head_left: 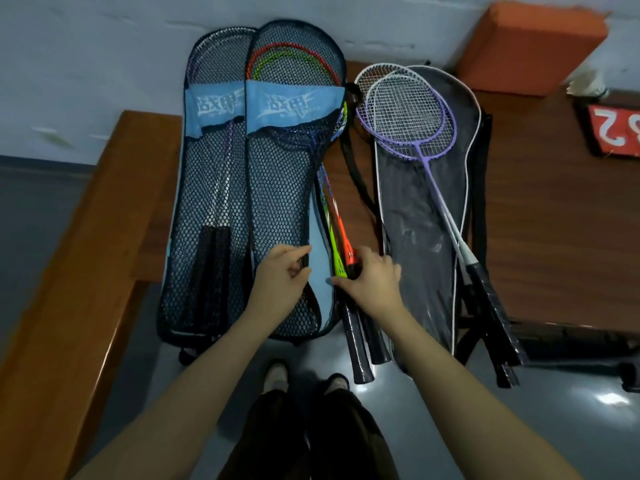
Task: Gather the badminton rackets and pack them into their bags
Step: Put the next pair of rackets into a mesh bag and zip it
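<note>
Rackets and bags lie side by side across a brown wooden tabletop (554,216), their near ends hanging over its edge toward us. We see our left hand (282,275) with fingers curled, pinching the dark edge of the middle mesh bag (277,188) near its open side. Our right hand (374,278) grips the shafts of the orange racket (341,223) and the green racket (330,237) just above their black handles. The heads of these two sit inside the middle mesh bag under its blue band, red and green rims showing through the netting at the far end, while their shafts and handles stick out on the bag's right side. Touching it on the left lies a second mesh bag (207,188) of the same kind, with rackets wholly inside it, black grips low in the netting. To the right, a grey bag (415,237) with white piping lies open, and on it rest a purple racket (412,112) and a white racket (377,72), heads far, handles near. An orange block (530,46) stands at the far right against the wall, and a red number plate (616,129) lies beside it. Below, our shoes stand on a grey floor (45,220).
</note>
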Demonstrator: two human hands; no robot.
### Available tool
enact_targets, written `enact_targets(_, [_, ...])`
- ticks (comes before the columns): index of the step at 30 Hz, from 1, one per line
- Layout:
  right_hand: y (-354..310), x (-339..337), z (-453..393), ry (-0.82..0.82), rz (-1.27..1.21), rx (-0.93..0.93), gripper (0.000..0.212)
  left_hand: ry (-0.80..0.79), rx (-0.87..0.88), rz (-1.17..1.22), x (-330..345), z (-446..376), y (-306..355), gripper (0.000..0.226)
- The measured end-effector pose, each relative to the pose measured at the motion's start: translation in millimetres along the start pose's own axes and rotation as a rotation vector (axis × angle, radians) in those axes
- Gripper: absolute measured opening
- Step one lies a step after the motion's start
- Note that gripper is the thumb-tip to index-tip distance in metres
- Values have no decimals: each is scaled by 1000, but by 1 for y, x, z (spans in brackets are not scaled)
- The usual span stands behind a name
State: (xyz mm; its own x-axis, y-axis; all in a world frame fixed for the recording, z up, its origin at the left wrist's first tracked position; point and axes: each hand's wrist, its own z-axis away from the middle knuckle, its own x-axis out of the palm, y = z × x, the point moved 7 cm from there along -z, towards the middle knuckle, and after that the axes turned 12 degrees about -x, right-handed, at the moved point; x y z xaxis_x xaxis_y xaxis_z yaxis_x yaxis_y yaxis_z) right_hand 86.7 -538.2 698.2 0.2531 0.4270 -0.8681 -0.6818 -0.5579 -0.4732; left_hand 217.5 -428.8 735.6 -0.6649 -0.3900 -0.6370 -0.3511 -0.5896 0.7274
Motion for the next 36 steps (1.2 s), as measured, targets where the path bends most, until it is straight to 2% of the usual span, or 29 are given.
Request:
enact_targets(2, [-2,4,-1,5,-26,43,69,-9,-5,-20,-7,-3,-5,37])
enact_targets(4, [-2,6,-2,1,-31,83,65,-17,-21,-68,-12,-7,-13,38])
enact_targets(9, [-8,1,-4,53,-121,102,35,-55,-21,-53,-11,-11,-23,38])
enact_targets(12, [-17,4,-6,-22,-108,112,42,-54,14,31,-8,-9,-23,35])
enact_targets(15, [-20,5,-6,-7,-154,163,38,-30,3,87,-7,-6,-26,34])
enact_targets(18, [-15,7,-7,5,-308,229,42,-46,-5,115,-8,-8,-27,34])
enact_targets(21, [-20,0,-4,22,-630,231,47,-70,9,141,-11,-7,-27,34])
enact_targets(26, [-40,-10,-2,17,-1019,238,37,-96,15,195,-14,-2,-19,34])
enact_targets(31, [-51,-3,-24,86,-1064,285,37,-111,12,264,-22,10,-16,33])
enact_targets(36, [-66,-2,-57,123,-974,252,32,-47,-43,356,-39,-1,-26,32])
